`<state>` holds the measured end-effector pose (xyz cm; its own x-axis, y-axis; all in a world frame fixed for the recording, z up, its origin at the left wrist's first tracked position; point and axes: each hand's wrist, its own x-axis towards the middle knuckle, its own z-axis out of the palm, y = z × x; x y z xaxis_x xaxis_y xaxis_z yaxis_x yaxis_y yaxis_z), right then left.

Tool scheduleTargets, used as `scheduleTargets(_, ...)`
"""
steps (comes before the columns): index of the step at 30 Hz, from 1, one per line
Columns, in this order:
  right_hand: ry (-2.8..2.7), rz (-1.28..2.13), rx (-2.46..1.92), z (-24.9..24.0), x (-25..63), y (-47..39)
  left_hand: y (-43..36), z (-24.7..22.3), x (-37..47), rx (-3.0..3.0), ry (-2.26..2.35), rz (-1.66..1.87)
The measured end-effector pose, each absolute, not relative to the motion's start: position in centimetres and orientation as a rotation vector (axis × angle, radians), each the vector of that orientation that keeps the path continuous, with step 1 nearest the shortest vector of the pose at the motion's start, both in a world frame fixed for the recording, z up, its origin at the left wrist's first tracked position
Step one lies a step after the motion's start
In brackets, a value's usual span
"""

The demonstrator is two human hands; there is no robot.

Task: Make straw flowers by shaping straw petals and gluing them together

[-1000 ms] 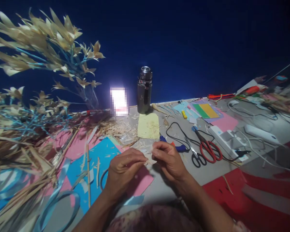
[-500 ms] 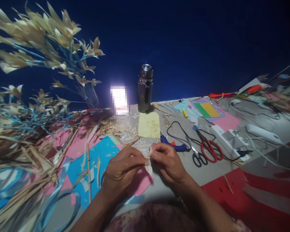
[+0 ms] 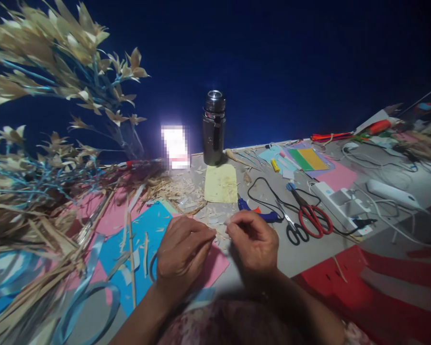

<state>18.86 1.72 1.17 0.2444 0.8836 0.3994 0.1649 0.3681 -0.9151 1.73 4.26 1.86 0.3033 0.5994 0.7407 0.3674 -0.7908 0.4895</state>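
My left hand [image 3: 185, 247] is closed, its thumb and fingertips pinched together over pink paper [image 3: 215, 263]. Whatever it holds is too small to make out. Just to the right, with a narrow gap between, my right hand [image 3: 255, 239] is also pinched, and a tiny pale bit shows at its fingertips. Beyond the right hand lies a blue glue gun [image 3: 267, 215] with an orange trigger. A yellow square pad [image 3: 221, 184] dotted with scraps sits ahead of both hands. Scissors with black handles [image 3: 296, 232] and scissors with red handles [image 3: 315, 220] rest to the right.
A dark thermos [image 3: 214, 132] stands at the back beside a bright blurred panel [image 3: 175, 146]. Pale husk-like flowers on blue stems [image 3: 118, 79] rise at left, above straw strips and blue ribbon [image 3: 88, 285]. A white power strip [image 3: 341, 206] with cords and red sheets [image 3: 345, 282] lie right.
My hands have drawn slightly apart. The pale petal-like pieces seen between the fingertips earlier no longer show there. The view has shifted a little.
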Motion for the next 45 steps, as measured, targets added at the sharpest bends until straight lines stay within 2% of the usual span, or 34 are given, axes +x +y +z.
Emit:
scheduleTargets(5, -1.37, 0.516, -1.133, 1.3, 18.8, 1.8, 4.0, 1.5, 2.1, 2.154, 0.966, 1.495)
scheduleTargets(12, -1.276, 0.685, -1.15, 1.3, 19.0, 1.3, 3.9, 2.2, 2.3, 1.658, 1.01, 1.365)
scheduleTargets(21, -1.001, 1.351, -0.839, 0.5, 20.3, 2.8, 4.1, 1.4, 1.9, 1.54, 0.823, 1.275)
scheduleTargets(37, -1.098, 1.325, -0.775, 0.6, 18.9, 2.9, 3.9, 1.0, 2.0, 1.319, 0.98, 1.371)
scheduleTargets(45, -1.119, 1.364, -0.746, 0.4, 19.2, 2.7, 4.1, 1.7, 1.6, 1.566, 0.865, 1.322)
